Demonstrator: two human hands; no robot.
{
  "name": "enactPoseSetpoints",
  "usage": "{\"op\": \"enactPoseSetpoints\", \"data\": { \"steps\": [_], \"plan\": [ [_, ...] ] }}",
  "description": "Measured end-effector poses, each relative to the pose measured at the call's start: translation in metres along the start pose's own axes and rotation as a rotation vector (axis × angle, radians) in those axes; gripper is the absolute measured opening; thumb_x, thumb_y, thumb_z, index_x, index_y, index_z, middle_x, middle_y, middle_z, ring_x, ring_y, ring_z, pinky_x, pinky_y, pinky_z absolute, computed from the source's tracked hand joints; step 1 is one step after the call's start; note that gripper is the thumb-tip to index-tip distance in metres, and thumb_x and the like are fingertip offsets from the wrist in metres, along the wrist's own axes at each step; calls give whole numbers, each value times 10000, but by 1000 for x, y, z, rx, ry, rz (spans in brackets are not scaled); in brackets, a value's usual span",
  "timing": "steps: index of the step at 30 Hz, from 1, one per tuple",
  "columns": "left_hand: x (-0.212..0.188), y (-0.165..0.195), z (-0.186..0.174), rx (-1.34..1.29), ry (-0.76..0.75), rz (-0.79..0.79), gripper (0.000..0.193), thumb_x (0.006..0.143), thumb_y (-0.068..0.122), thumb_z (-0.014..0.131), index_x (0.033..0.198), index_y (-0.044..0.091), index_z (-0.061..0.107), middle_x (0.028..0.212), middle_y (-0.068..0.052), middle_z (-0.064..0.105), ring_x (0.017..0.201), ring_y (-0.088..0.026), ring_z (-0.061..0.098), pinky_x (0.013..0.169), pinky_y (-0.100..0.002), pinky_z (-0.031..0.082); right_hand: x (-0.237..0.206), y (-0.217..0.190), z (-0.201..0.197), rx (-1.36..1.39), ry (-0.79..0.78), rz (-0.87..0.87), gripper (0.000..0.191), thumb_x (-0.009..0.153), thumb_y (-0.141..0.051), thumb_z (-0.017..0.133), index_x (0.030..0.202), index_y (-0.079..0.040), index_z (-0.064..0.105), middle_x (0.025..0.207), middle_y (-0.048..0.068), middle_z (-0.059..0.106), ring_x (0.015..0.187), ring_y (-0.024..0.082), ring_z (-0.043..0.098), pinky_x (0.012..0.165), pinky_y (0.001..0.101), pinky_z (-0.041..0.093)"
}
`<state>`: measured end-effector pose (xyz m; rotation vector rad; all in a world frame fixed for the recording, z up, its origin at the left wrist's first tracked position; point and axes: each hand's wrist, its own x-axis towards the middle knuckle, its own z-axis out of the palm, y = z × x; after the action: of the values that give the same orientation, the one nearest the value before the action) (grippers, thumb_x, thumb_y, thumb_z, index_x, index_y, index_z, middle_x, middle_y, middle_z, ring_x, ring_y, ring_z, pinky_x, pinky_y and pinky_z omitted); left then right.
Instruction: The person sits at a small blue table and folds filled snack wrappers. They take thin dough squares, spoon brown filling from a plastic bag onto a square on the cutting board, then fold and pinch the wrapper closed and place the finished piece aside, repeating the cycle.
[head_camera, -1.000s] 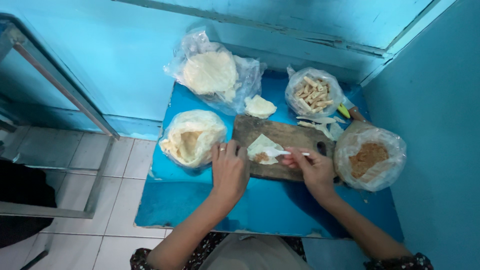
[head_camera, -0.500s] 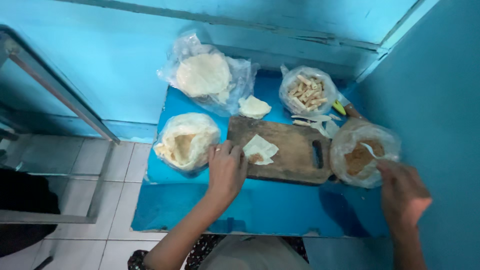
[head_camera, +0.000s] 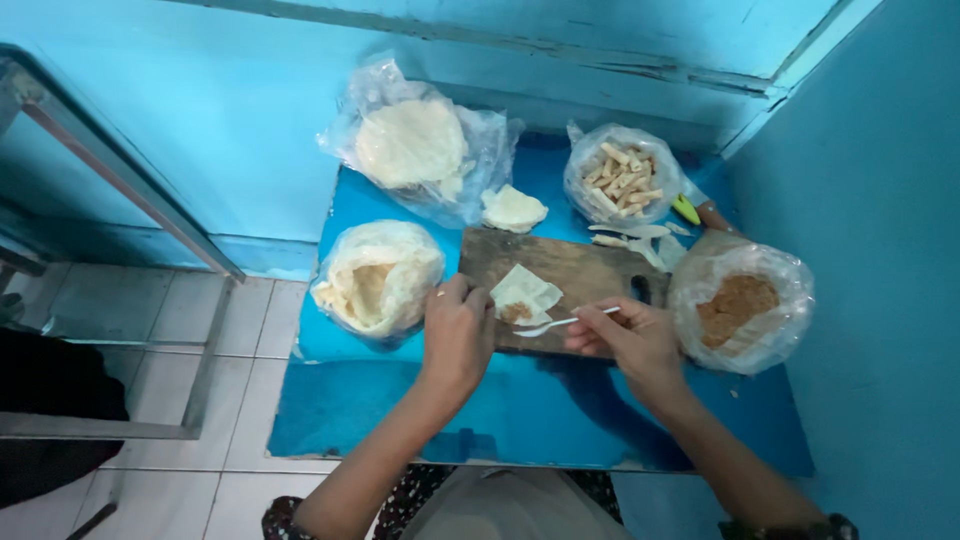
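A wooden cutting board (head_camera: 580, 262) lies on a small blue table (head_camera: 540, 410). On it sits a pale dough wrapper (head_camera: 524, 293) with a bit of brown filling. My left hand (head_camera: 457, 335) rests at the board's left edge, fingertips touching the wrapper. My right hand (head_camera: 628, 337) holds a white plastic spoon (head_camera: 562, 322), its bowl pointing left toward the wrapper. A plastic bag of brown filling (head_camera: 740, 303) stands just right of my right hand.
A bag of folded wrappers (head_camera: 380, 275) sits left of the board. At the back are a bag of round dough sheets (head_camera: 412, 142), a loose stack of wrappers (head_camera: 513, 208) and a bag of rolled pieces (head_camera: 622, 178). Blue walls close in behind and right; tiled floor lies left.
My right hand went to the bag of brown filling and has come back over the board with the spoon. My left hand stayed by the wrapper.
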<state>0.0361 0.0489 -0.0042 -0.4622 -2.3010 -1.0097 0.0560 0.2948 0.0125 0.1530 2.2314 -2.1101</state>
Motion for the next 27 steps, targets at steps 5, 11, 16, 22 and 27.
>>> {"op": "enactPoseSetpoints", "data": {
  "steps": [5,11,16,22,27],
  "plan": [
    [3,-4,-5,-9,-21,-23,98,755,-3,709,840,25,670,941,-155,604,917,-375,594,809,-496,458,21,17,17,33,-56,-27,235,962,-161,684,1050,47,751,853,143,774,707,178,747,616,269,586],
    [5,-6,-9,30,-37,-11,87,778,11,700,853,21,658,969,-163,592,927,-384,580,831,-498,455,34,20,18,58,47,33,252,984,-177,663,1043,48,759,870,127,778,711,161,744,622,250,573],
    [6,-4,-8,31,-52,-19,84,781,10,697,855,23,659,972,-161,593,943,-377,585,844,-496,457,33,21,19,97,30,67,254,980,-184,657,1049,40,755,865,129,779,710,167,749,626,255,581],
    [3,-1,-6,17,-20,-27,144,766,12,708,900,-3,658,1005,-184,599,952,-400,580,828,-510,451,18,4,-12,100,122,-27,204,1016,-122,571,1049,27,706,874,120,750,727,177,738,667,284,609],
    [3,0,-2,54,-24,-25,89,815,11,709,887,6,656,1011,-176,604,959,-389,589,836,-505,464,-51,-14,-107,-237,563,-818,185,1232,-126,636,1138,30,601,1042,129,674,853,149,681,782,302,594]
  ]
}}
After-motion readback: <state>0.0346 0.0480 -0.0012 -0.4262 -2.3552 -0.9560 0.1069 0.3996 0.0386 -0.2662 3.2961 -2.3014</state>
